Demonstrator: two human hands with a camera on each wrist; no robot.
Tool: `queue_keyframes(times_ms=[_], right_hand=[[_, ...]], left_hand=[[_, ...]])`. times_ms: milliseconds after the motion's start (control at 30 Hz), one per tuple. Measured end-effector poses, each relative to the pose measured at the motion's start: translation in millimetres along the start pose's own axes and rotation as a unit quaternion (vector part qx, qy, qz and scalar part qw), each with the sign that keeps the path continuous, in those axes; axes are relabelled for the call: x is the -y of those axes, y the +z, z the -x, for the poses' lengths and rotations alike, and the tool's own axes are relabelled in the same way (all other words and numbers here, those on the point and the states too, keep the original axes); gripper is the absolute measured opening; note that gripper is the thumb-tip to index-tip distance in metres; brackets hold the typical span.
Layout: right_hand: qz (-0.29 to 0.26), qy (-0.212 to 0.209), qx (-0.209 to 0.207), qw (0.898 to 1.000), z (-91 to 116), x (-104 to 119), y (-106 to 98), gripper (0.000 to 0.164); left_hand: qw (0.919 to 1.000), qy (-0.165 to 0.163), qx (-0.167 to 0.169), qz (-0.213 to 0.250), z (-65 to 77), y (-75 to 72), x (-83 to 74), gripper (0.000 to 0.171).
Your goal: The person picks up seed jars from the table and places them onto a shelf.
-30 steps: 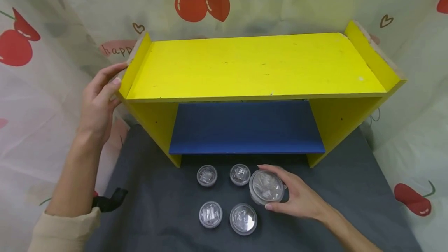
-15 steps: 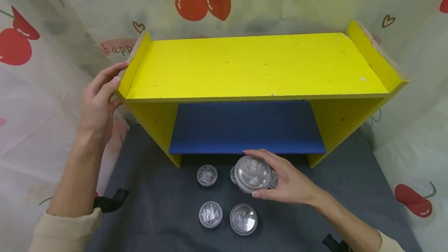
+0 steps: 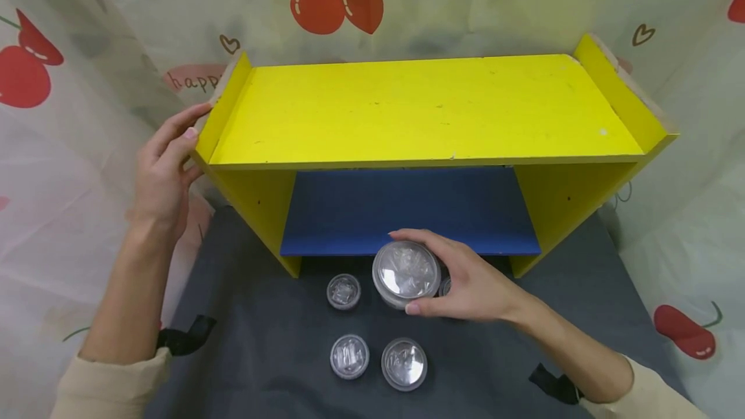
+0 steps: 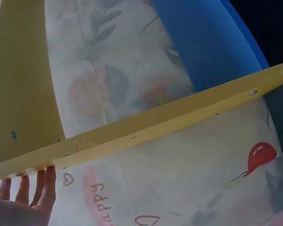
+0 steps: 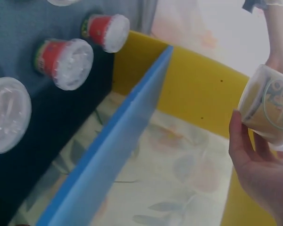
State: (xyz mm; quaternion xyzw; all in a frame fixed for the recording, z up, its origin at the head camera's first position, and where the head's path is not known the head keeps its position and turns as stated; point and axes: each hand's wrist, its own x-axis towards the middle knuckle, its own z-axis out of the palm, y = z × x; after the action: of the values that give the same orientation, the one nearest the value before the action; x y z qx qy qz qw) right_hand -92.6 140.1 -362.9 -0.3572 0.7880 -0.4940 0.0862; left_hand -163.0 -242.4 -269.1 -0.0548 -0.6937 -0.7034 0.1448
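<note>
My right hand grips a tub with a clear domed lid, thumb on the near side and fingers on the far side. In the right wrist view this tub has a tan side with a printed round logo, raised in front of the shelf. My left hand touches the outer left side panel of a yellow shelf unit; the left wrist view shows its fingertips against that panel. Smaller lidded cups stand on the dark cloth below, and the raised tub and right hand partly hide others.
A blue board spans the unit's lower part. Two more lidded cups, one left and one right, sit nearer me. In the right wrist view, some cups have red sides. A cherry-print curtain hangs behind.
My right hand has lifted the tub and carried it left and toward the shelf, uncovering part of a cup behind the hand. My left hand has stayed at the side panel.
</note>
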Motion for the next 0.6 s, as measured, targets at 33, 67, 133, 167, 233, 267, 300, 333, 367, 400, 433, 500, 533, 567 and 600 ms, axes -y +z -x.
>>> queue_keyframes(times_ms=[33, 67, 133, 167, 233, 267, 300, 333, 367, 400, 433, 500, 533, 567, 600], right_hand=[[-0.002, -0.002, 0.001, 1.000, -1.7, 2.1, -1.1, 0.080], [-0.003, -0.003, 0.001, 1.000, -3.4, 4.3, -2.2, 0.080], [-0.003, -0.006, 0.001, 1.000, -6.4, 9.1, -4.4, 0.080], [-0.002, -0.007, 0.000, 1.000, -7.8, 12.0, -5.4, 0.079], [0.005, -0.008, 0.000, 1.000, -10.8, 18.9, -7.5, 0.080], [0.009, -0.008, -0.001, 1.000, -12.4, 22.8, -8.4, 0.080], [0.013, -0.008, -0.001, 1.000, -14.1, 27.0, -9.5, 0.080], [0.017, -0.009, -0.001, 1.000, -16.1, 31.4, -10.6, 0.080], [0.022, -0.010, -0.001, 1.000, -18.3, 36.2, -11.8, 0.081], [0.025, -0.013, -0.002, 1.000, -20.7, 40.9, -13.0, 0.081], [0.028, -0.015, -0.003, 0.999, -23.1, 45.4, -14.1, 0.081], [0.029, -0.018, -0.003, 0.999, -27.9, 53.6, -16.4, 0.081], [0.029, -0.021, -0.003, 0.999, -30.3, 57.4, -17.5, 0.080], [0.029, -0.023, -0.004, 0.999, -32.3, 60.9, -18.5, 0.080], [0.029, -0.023, -0.005, 0.999, -34.2, 64.0, -19.5, 0.080]], left_hand=[[1.0000, 0.001, 0.001, 0.002, 0.0, 0.2, 0.0, 0.036], [1.0000, 0.001, 0.002, 0.005, -0.1, 0.2, 0.0, 0.036], [1.0000, 0.001, 0.003, 0.009, 0.0, 0.4, 0.1, 0.036], [0.9999, 0.000, 0.004, 0.011, 0.0, 0.4, 0.0, 0.036], [0.9999, -0.002, 0.006, 0.010, 0.2, 0.3, 0.0, 0.036], [0.9999, -0.003, 0.007, 0.010, 0.3, 0.4, 0.0, 0.036], [0.9999, -0.003, 0.007, 0.009, 0.3, 0.5, 0.0, 0.036], [0.9999, -0.003, 0.008, 0.008, 0.4, 0.6, -0.1, 0.036], [0.9999, -0.003, 0.008, 0.007, 0.6, 0.6, -0.1, 0.037], [1.0000, -0.002, 0.007, 0.006, 0.8, 0.6, -0.2, 0.037], [1.0000, -0.002, 0.006, 0.005, 0.9, 0.6, -0.2, 0.037], [1.0000, -0.002, 0.004, 0.002, 1.4, 0.4, -0.3, 0.037], [1.0000, -0.003, 0.003, 0.001, 1.7, 0.4, -0.3, 0.037], [1.0000, -0.004, 0.003, 0.000, 1.9, 0.4, -0.3, 0.037], [1.0000, -0.005, 0.002, -0.002, 2.1, 0.5, -0.2, 0.037]])
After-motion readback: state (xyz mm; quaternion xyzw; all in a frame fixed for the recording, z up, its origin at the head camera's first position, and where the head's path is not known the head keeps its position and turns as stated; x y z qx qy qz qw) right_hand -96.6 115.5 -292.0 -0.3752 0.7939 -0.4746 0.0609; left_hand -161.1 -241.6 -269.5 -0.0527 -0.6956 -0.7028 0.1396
